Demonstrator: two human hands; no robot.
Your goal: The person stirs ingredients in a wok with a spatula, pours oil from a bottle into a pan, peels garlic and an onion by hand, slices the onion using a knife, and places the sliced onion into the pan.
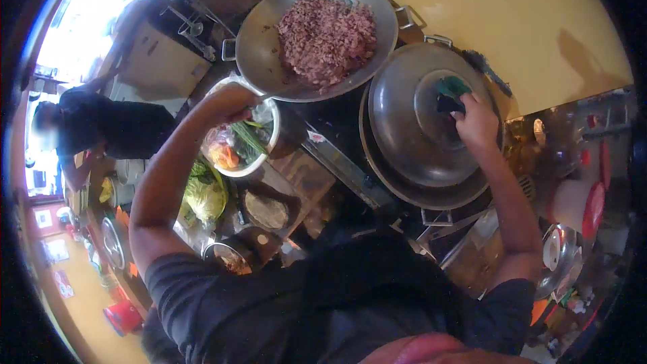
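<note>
My right hand (477,121) is closed at the top of a large domed metal lid (411,141), with a dark green cloth (453,86) at its fingers. Beneath the lid, the rim of a wide pan (431,201) shows. My left hand (234,103) is closed beside the near left rim of a big metal wok (259,34). What it grips, if anything, I cannot make out. Reddish-brown chopped food (327,37) is heaped in the wok. Under my left hand stands a white bucket (275,131) with green stalks and orange pieces inside.
A leafy cabbage (202,195) lies left of a round wooden board (266,209), near a small pot (226,256). A yellow wall (519,20) stands behind the wok and lid. Another person in dark clothing (128,128) is at the left. Metal lids and pans crowd the right.
</note>
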